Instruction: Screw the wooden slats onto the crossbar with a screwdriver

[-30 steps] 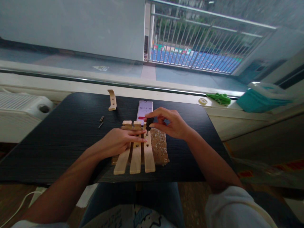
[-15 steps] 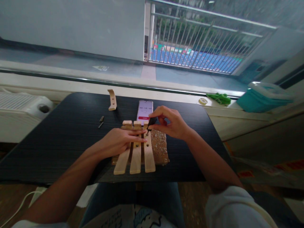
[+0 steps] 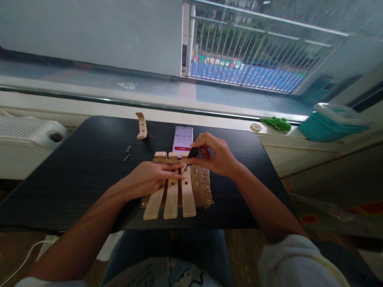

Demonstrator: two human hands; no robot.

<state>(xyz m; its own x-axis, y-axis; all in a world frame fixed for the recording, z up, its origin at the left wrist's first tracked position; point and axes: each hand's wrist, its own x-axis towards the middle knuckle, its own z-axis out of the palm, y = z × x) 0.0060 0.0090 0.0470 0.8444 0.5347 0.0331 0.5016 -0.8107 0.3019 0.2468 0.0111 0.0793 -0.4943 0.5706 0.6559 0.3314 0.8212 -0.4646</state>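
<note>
Three pale wooden slats (image 3: pixel 172 197) lie side by side on a brown board (image 3: pixel 202 187) near the front of the black table (image 3: pixel 74 171). My left hand (image 3: pixel 149 177) lies flat across the slats, fingers stretched out, pressing them down. My right hand (image 3: pixel 214 155) pinches a small black-handled screwdriver (image 3: pixel 191 153), tilted, with its tip at the far end of the right slat. A phone (image 3: pixel 182 142) with a lit timer screen lies just beyond the slats.
A loose curved wooden piece (image 3: pixel 141 126) and two small screws (image 3: pixel 127 152) lie on the table's far left. A white radiator (image 3: pixel 26 135) stands at the left. A green cloth (image 3: pixel 277 123), a tape roll (image 3: pixel 255 127) and a teal bag (image 3: pixel 326 123) rest on the sill at the right.
The screwdriver has tipped from upright to slanted as my right fingers turned it. My left hand and the slats have stayed put.
</note>
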